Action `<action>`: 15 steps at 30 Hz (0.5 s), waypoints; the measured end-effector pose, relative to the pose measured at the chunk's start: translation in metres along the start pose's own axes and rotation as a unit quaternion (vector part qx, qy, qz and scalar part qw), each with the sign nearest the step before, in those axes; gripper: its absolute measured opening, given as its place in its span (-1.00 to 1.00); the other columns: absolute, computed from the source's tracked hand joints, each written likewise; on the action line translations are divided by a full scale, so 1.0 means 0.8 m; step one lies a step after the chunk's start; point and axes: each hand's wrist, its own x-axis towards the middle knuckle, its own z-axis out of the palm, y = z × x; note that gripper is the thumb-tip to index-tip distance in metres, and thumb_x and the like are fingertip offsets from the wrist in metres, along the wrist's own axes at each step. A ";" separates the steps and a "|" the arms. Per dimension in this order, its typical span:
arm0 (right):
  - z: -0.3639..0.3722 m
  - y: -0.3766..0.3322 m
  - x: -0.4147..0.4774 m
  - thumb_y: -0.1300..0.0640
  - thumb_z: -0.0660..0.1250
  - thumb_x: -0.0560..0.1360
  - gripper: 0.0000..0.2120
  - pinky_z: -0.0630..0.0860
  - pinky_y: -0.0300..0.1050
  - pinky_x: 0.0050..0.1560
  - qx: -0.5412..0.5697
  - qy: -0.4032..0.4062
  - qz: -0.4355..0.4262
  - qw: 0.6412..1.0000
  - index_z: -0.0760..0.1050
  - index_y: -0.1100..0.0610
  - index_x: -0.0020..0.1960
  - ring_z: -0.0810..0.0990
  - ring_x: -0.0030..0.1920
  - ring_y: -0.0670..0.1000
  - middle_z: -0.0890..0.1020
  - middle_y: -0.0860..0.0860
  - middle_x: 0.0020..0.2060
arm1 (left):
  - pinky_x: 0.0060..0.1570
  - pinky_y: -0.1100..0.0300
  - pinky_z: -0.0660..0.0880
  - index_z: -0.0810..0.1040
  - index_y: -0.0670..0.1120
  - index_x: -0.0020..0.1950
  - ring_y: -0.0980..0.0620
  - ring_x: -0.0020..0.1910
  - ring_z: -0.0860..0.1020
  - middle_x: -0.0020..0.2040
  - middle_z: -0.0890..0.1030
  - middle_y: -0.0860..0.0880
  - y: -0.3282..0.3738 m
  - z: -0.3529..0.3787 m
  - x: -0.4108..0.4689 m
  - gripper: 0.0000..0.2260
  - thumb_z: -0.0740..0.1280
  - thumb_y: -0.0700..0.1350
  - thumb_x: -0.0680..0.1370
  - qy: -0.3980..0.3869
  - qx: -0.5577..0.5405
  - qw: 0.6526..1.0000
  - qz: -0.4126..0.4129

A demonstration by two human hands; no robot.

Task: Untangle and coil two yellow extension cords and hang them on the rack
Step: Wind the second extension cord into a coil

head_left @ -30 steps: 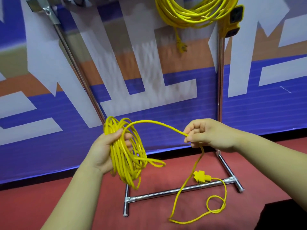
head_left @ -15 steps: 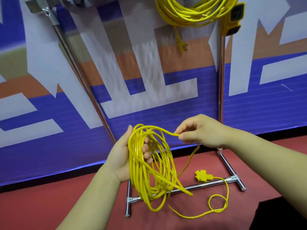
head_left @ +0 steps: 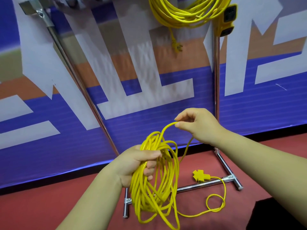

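- Yellow, smooth round cord (head_left: 138,193) is hanging in a loose oval bundle of many loops from the left hand (head_left: 136,165), with its lowest loops sagging in front of the matte red floor (head_left: 49,211).
- Its free tail is trailing over the floor, curling into one small ring and ending at a flat yellow socket end (head_left: 200,175) that is lying just beside the low crossbar of the rack (head_left: 216,80).
- Shiny chrome tubes are forming that rack: two uprights, a crossbar and short feet.
- Another coiled yellow cord (head_left: 176,17) is hanging at the rack's top, with a blocky socket strip (head_left: 228,19) beside the right upright and a plug (head_left: 177,46) dangling below.
- Rising from the lower edge, the left forearm is holding its hand mid-frame, fingers curling round the upper part of the bundle and thumb lying across the strands.
- Coming in from the right, the right arm is holding the right hand (head_left: 197,125) above and right of the bundle.
- Its thumb and forefinger are pinching a single strand that is arching down into the loops; the other fingers are loosely curled.
- A ribbed banner (head_left: 116,135) in blue, white and orange is standing behind.
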 end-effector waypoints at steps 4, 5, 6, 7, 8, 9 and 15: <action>-0.008 0.009 0.000 0.11 0.54 0.44 -0.87 0.52 -0.22 -0.16 -0.042 -0.061 -0.008 0.997 0.64 0.04 -0.03 0.63 -0.24 -0.12 0.69 -0.05 -0.24 | -0.42 0.13 0.52 0.54 -0.13 -0.15 0.05 -0.55 0.40 -0.44 0.40 -0.06 -0.002 -0.004 -0.001 -0.81 0.53 -0.12 0.38 -0.008 -0.025 0.998 0.057; -0.012 0.012 -0.001 0.11 0.54 0.45 -0.85 0.50 -0.22 -0.17 -0.041 -0.090 -0.006 0.995 0.63 0.05 -0.02 0.62 -0.25 -0.13 0.69 -0.03 -0.25 | -0.40 0.12 0.54 0.54 -0.13 -0.15 0.04 -0.53 0.41 -0.43 0.41 -0.05 0.000 -0.008 -0.001 -0.75 0.58 -0.11 0.34 -0.005 -0.040 0.996 0.082; -0.014 0.013 -0.003 0.13 0.53 0.45 -0.83 0.52 -0.19 -0.17 -0.033 -0.117 -0.002 0.993 0.60 0.06 0.00 0.63 -0.25 -0.11 0.70 0.00 -0.24 | -0.39 0.12 0.55 0.53 -0.13 -0.15 0.04 -0.52 0.43 -0.42 0.41 -0.04 0.001 -0.012 -0.001 -0.68 0.62 -0.09 0.30 0.000 -0.054 0.993 0.106; -0.016 0.014 -0.004 0.15 0.52 0.47 -0.82 0.56 -0.10 -0.17 -0.023 -0.137 0.003 0.990 0.57 0.07 0.01 0.65 -0.23 -0.05 0.71 0.03 -0.22 | -0.39 0.12 0.55 0.51 -0.14 -0.15 0.05 -0.51 0.44 -0.42 0.41 -0.03 0.002 -0.017 -0.002 -0.62 0.66 -0.06 0.26 0.007 -0.065 0.990 0.127; -0.016 0.014 -0.005 0.17 0.50 0.48 -0.82 0.60 0.03 -0.13 -0.013 -0.149 0.006 0.989 0.53 0.09 0.02 0.67 -0.20 0.05 0.72 0.06 -0.20 | -0.39 0.13 0.55 0.50 -0.15 -0.16 0.06 -0.51 0.44 -0.42 0.41 -0.02 0.003 -0.021 -0.002 -0.58 0.67 -0.04 0.23 0.017 -0.075 0.986 0.146; -0.015 0.014 -0.005 0.19 0.49 0.49 -0.81 0.60 0.13 -0.07 -0.006 -0.157 0.006 0.988 0.49 0.10 0.01 0.68 -0.16 0.14 0.72 0.07 -0.19 | -0.39 0.14 0.54 0.51 -0.15 -0.17 0.07 -0.51 0.43 -0.43 0.40 -0.01 0.005 -0.025 -0.002 -0.57 0.68 -0.03 0.21 0.025 -0.088 0.982 0.163; -0.010 0.010 -0.009 0.23 0.46 0.50 -0.86 0.61 0.11 0.02 -0.049 -0.204 -0.006 0.978 0.50 0.08 -0.09 0.68 -0.14 0.11 0.70 0.06 -0.19 | -0.47 0.21 0.49 0.46 -0.11 -0.27 0.15 -0.59 0.34 -0.51 0.32 0.06 0.014 -0.042 -0.002 -0.61 0.68 -0.10 0.22 0.045 -0.193 0.959 0.205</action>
